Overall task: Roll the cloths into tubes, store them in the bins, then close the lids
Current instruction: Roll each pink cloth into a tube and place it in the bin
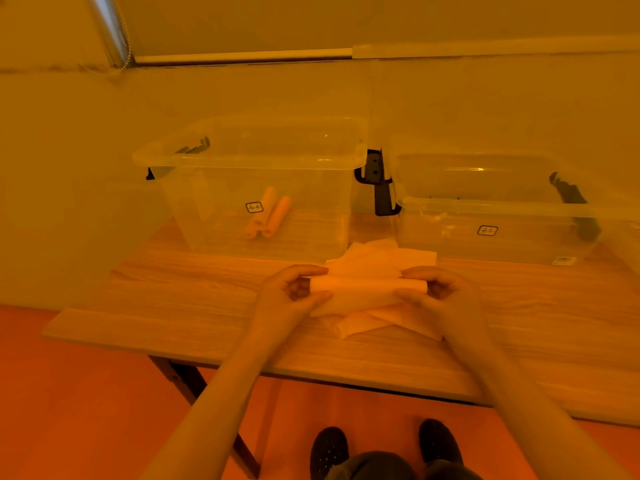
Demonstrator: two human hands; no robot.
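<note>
Pale cloth [367, 289], half-rolled into a tube, pinched at either end by left hand [294, 289] and right hand [440, 289] over loose cloths [377, 258] on wooden table [207, 306], before clear plastic bins [263, 188]. Risk: unrolling if either pinch slackens.

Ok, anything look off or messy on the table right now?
Nothing damaged or spilled. The loose cloths lie in an untidy, crisscrossed heap under the roll held by both hands. Two rolled cloths lie neatly in the left bin.
</note>
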